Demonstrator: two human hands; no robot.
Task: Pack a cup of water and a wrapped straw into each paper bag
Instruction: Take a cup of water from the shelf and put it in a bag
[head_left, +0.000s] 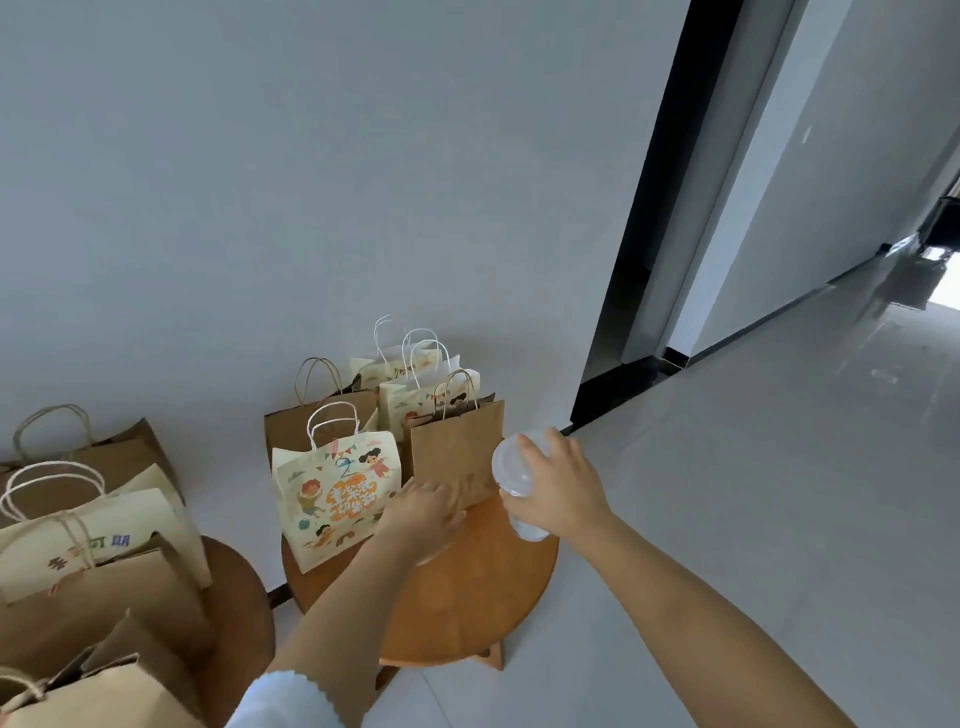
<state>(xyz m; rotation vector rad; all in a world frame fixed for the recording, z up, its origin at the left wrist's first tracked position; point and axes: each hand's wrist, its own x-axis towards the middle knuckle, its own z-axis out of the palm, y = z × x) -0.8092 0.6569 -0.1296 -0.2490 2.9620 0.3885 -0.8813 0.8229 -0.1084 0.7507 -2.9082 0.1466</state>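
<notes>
Cup: right hand grips clear lidded plastic cup, keep upright
Bag: left hand, fingers flat, steadies plain brown paper bag
Next: lower cup straight into bag

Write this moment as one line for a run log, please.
right hand: holds lidded cup | left hand: rests at brown paper bag base | straw: not visible | bags: on round stool
</notes>
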